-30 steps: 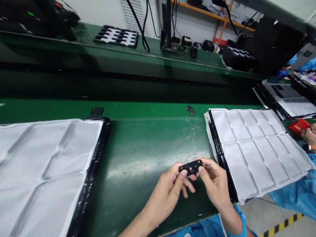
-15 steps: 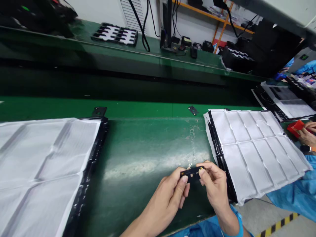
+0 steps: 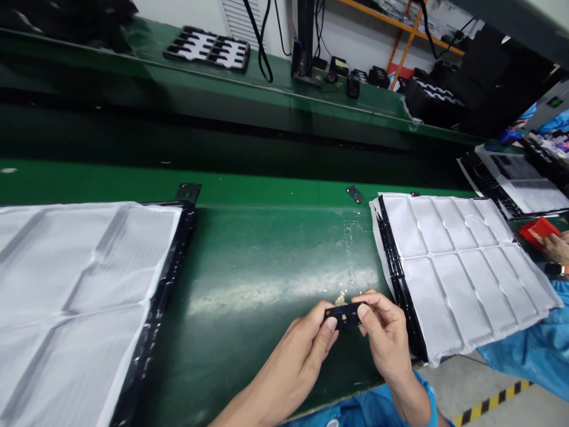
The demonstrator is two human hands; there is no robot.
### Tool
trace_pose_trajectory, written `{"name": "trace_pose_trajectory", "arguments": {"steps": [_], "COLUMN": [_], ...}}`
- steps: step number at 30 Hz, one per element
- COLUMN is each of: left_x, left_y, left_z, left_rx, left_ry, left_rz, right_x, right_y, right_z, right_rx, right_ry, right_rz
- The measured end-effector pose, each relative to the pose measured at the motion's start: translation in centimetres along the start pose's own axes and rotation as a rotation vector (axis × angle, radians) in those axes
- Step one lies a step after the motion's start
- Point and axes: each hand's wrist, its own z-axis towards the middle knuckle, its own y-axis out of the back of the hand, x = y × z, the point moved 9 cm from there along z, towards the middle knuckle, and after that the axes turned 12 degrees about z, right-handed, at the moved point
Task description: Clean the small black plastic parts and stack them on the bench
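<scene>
Between both hands is a small flat black plate (image 3: 345,316) with cut-outs and a yellowish spot near its left end. My left hand (image 3: 306,350) pinches its left end between thumb and fingers. At the other end, my right hand (image 3: 384,329) is closed on the plate, its thumb pressed on the front face. Just behind the plate, a little heap of tiny pale pieces (image 3: 341,298) lies on the green bench (image 3: 249,261). Fingers partly cover both ends of the plate.
White-covered stacks of black trays flank the hands, one at left (image 3: 84,267) and one at right (image 3: 462,267). A flat black part (image 3: 355,194) lies further back. At far right, a co-worker's hand (image 3: 558,246) is at a red container (image 3: 539,230).
The view has shifted slightly, and more of the pale heap shows behind the plate. My right thumb now covers the yellowish spot at the plate's right end. Both hands keep their hold.
</scene>
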Motion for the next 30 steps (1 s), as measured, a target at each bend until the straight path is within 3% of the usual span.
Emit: {"name": "trace_pose_trajectory", "arguments": {"steps": [8,13,22,30], "left_x": [0.2,-0.1,0.5,0.6], "left_y": [-0.5,-0.4,0.3,0.0], "left_z": [-0.2,-0.2,0.6,0.0], "left_rx": [0.045,0.029,-0.072,-0.033], "left_ry": [0.004,-0.056,-0.103,-0.088], "left_rz": [0.034,-0.076,-0.197,-0.259], "right_x": [-1.3,-2.5,0.7,0.5], "right_y": [0.6,0.9,-0.1,0.0], "right_z": [-0.2,-0.6,-1.0,-1.5], "right_rx": [-0.085,-0.09,-0.095,-0.12], "right_ry": [-0.007,-0.045,0.113,0.123], "right_rz": [0.071,0.103,-0.126,-0.144]}}
